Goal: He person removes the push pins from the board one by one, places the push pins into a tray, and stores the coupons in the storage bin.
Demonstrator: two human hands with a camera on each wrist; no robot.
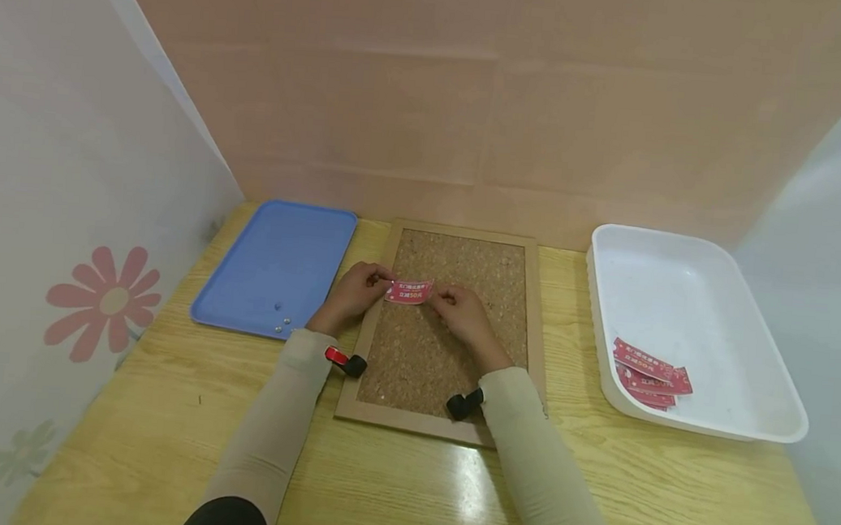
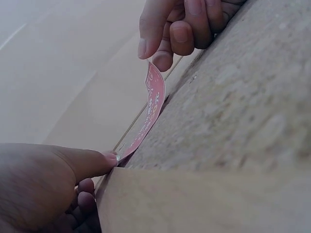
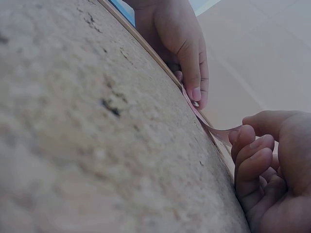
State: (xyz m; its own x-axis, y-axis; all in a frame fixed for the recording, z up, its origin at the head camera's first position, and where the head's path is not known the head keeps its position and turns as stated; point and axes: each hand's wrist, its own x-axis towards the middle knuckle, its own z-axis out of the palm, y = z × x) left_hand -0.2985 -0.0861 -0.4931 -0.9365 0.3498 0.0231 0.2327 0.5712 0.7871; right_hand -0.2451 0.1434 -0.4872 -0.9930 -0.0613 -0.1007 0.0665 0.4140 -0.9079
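A red paper coupon [image 1: 409, 292] with white and yellow print lies across the upper left of a wood-framed cork board [image 1: 450, 362]. My right hand [image 1: 463, 314] pinches its right end between thumb and fingers, and that end curls up off the cork in the left wrist view. At the coupon's left end, my left hand [image 1: 356, 292] pinches a small shiny thumbtack [image 3: 195, 103], mostly hidden by the fingertips. The left thumb [image 2: 99, 162] is right at the coupon's corner, close to the board's frame.
To the left lies a blue tray [image 1: 285, 261] with several small metal tacks [image 1: 278, 329] near its front edge. A white plastic bin [image 1: 723, 340] on the right holds more red coupons [image 1: 650, 376]. A brown-papered wall [image 1: 401, 115] rises behind the board.
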